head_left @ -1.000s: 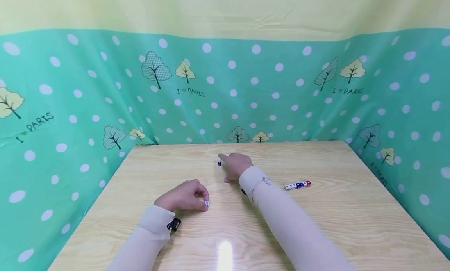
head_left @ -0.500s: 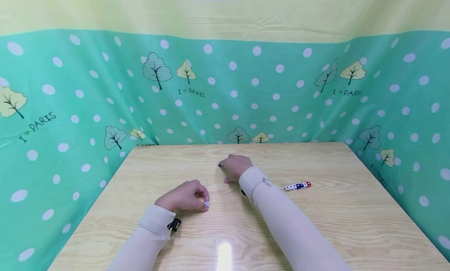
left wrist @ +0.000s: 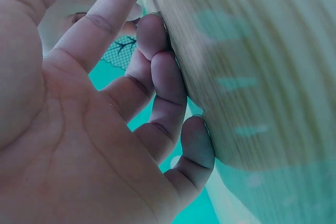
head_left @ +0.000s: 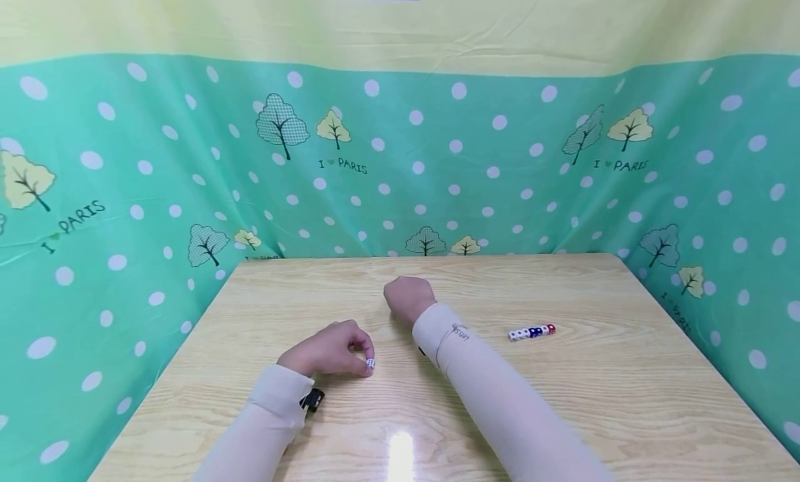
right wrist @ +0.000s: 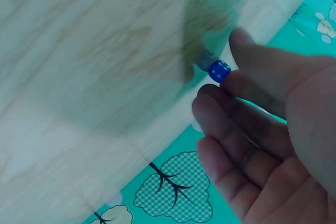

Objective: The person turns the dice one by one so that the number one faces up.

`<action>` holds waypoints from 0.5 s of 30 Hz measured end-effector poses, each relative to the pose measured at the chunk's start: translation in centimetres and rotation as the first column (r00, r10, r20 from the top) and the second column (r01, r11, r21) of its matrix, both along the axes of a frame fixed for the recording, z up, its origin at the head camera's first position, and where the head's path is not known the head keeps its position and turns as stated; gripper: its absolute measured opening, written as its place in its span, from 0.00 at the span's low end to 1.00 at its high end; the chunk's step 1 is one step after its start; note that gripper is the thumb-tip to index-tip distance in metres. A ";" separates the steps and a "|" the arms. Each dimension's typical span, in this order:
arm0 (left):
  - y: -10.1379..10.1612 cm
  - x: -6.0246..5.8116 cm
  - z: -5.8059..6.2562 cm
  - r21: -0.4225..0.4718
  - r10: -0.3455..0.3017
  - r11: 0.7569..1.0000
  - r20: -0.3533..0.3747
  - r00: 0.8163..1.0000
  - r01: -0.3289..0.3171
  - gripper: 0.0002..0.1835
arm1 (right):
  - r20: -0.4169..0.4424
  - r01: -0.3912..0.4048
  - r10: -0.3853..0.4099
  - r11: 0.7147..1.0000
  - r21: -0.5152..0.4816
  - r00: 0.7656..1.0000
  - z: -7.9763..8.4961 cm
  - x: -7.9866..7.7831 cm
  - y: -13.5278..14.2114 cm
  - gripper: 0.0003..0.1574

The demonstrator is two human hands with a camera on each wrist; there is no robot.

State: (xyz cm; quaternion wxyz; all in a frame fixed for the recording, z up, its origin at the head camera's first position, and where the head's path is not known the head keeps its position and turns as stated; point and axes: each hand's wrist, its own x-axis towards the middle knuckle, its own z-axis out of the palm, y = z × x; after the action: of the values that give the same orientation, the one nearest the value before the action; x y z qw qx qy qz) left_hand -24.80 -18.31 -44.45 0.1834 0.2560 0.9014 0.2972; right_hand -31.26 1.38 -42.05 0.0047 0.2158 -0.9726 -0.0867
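In the head view my left hand (head_left: 328, 350) pinches a white die (head_left: 371, 363) between thumb and index finger, low at the table. The left wrist view shows its other fingers (left wrist: 168, 87) curled against the tabletop; the die is not visible there. Farther back, my right hand (head_left: 409, 299) reaches down to the table. A blue die (right wrist: 219, 71) lies at its fingertips in the right wrist view. The right index finger touches or nearly touches that die, while the thumb (right wrist: 244, 40) stays apart from it. From the head view the blue die is hidden behind the hand.
A straight row of several white, blue and red dice (head_left: 531, 332) lies to the right on the wooden table (head_left: 625, 399). A green and yellow patterned curtain (head_left: 456, 155) surrounds the back and sides. A black wrist device (head_left: 312, 400) sits at the left cuff.
My right hand has turned and shifted slightly left over the blue die, which is now covered in the head view. Its pointing index finger no longer shows. The left hand stays put.
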 end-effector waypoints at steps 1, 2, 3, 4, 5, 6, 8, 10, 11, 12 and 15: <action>0.0 0.0 0.0 0.000 0.000 1.000 0.001 1.000 0.000 0.10 | -0.012 -0.003 0.003 1.000 0.001 1.000 0.0 0.0 -0.1 0.06; 0.1 0.1 0.1 -0.001 0.001 1.000 0.003 1.000 -0.001 0.10 | -0.021 -0.004 0.004 1.000 0.000 1.000 0.0 0.1 -0.1 0.08; 0.1 0.1 0.1 -0.001 0.002 1.000 0.004 1.000 -0.002 0.10 | -0.027 -0.003 0.003 1.000 -0.004 1.000 0.0 0.1 -0.1 0.10; 0.1 0.1 0.2 -0.002 0.002 1.000 0.006 1.000 -0.002 0.10 | -0.030 -0.001 0.000 1.000 -0.011 1.000 0.0 0.1 0.0 0.10; 0.2 0.2 0.3 -0.002 0.003 1.000 0.008 1.000 -0.003 0.10 | -0.032 0.002 -0.002 1.000 -0.019 0.999 0.0 0.2 0.0 0.10; 0.2 0.2 0.3 -0.003 0.004 1.000 0.007 1.000 -0.004 0.10 | -0.033 0.005 -0.006 1.000 -0.029 0.999 0.0 0.2 0.0 0.10; 0.2 0.2 0.4 -0.005 0.005 1.000 0.006 1.000 -0.005 0.10 | -0.031 0.014 -0.016 0.998 -0.057 0.999 0.0 0.3 0.1 0.09; 0.2 0.3 0.5 -0.006 0.005 1.000 0.006 1.000 -0.005 0.10 | -0.027 0.025 -0.028 0.996 -0.089 0.999 0.0 0.5 0.1 0.09; 0.2 0.2 0.4 -0.006 0.005 1.000 0.006 1.000 -0.005 0.10 | -0.024 0.030 -0.033 0.994 -0.104 0.999 0.0 0.5 0.2 0.09; 0.2 0.2 0.4 -0.008 0.005 1.000 0.004 1.000 -0.005 0.10 | -0.020 0.037 -0.039 0.992 -0.117 0.999 0.0 0.6 0.2 0.09; 0.1 0.2 0.3 -0.006 0.007 1.000 0.006 1.000 -0.007 0.10 | -0.013 0.050 -0.052 0.989 -0.142 0.999 0.0 0.9 0.2 0.10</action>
State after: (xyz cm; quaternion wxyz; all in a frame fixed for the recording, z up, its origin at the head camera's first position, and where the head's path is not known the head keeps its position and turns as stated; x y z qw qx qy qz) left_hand -24.60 -18.21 -44.16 0.1858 0.2514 0.9026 0.2961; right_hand -30.37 1.57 -42.03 0.0257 0.1892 -0.9814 -0.0190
